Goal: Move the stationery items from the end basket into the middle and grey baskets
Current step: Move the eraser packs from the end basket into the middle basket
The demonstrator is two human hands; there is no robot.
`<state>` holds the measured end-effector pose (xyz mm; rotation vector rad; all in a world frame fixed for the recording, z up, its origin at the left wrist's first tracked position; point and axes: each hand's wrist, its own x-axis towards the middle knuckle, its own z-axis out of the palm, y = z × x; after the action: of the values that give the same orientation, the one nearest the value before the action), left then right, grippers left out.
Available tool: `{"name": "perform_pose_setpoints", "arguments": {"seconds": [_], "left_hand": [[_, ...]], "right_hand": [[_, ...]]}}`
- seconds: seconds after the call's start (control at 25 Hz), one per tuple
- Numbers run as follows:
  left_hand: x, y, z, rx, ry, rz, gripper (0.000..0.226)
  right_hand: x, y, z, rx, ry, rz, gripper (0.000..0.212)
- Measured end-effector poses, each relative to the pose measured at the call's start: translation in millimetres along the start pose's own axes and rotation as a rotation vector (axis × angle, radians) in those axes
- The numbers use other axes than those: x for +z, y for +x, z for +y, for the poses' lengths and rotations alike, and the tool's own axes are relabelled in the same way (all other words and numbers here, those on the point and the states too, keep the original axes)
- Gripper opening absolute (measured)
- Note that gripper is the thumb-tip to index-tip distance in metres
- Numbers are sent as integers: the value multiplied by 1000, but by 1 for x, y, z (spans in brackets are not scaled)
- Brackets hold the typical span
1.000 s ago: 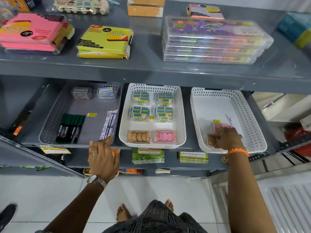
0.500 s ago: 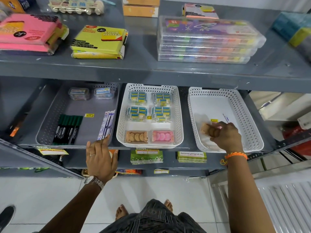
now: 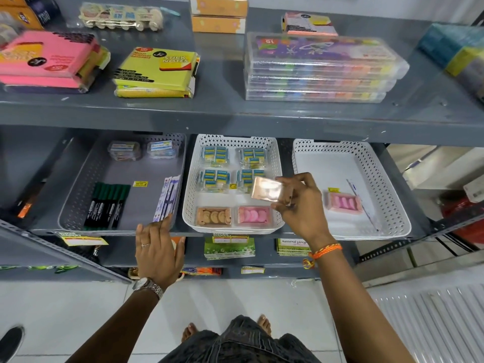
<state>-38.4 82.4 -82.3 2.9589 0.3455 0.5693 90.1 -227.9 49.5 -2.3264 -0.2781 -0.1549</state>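
Three baskets stand side by side on the lower shelf. My right hand point(image 3: 298, 205) grips a small clear box of brown erasers point(image 3: 267, 188) above the right side of the middle white basket point(image 3: 190, 205). That basket holds several blue-yellow eraser packs, a brown eraser box point(image 3: 213, 216) and a pink eraser box point(image 3: 253, 215). The end white basket point(image 3: 392, 205) on the right holds a pink eraser box point(image 3: 344, 202) and a pen pack point(image 3: 362, 203). The grey basket point(image 3: 78, 195) on the left holds green markers point(image 3: 107, 205) and pen packs point(image 3: 167, 199). My left hand point(image 3: 157, 250) rests flat at its front right corner.
The upper shelf point(image 3: 235, 113) overhangs the baskets and carries pink and yellow sticky-note packs point(image 3: 157, 70) and stacked clear marker cases point(image 3: 319, 72). More packs lie on a shelf below. My feet stand on white floor tiles; a shoe shows at the lower left.
My right hand has lifted the brown eraser box out of the end basket and carried it left over the middle basket. The pink box left behind is now uncovered. My left hand has stayed put.
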Motion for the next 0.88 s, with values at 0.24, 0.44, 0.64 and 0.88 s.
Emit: {"name": "perform_pose_setpoints", "arguments": {"seconds": [0.24, 0.44, 0.64, 0.88], "left_hand": [[-2, 1, 2, -3, -2, -7, 65], [-6, 0, 3, 0, -20, 12, 64], [-7, 0, 3, -3, -8, 9, 65], [-3, 0, 1, -12, -11, 3, 65]], "right_hand": [[32, 26, -32, -36, -121, -339, 57], [78, 38, -53, -45, -280, -612, 61], [106, 37, -60, -96, -349, -690, 62], [83, 39, -43, 46, -128, -611, 63]]}}
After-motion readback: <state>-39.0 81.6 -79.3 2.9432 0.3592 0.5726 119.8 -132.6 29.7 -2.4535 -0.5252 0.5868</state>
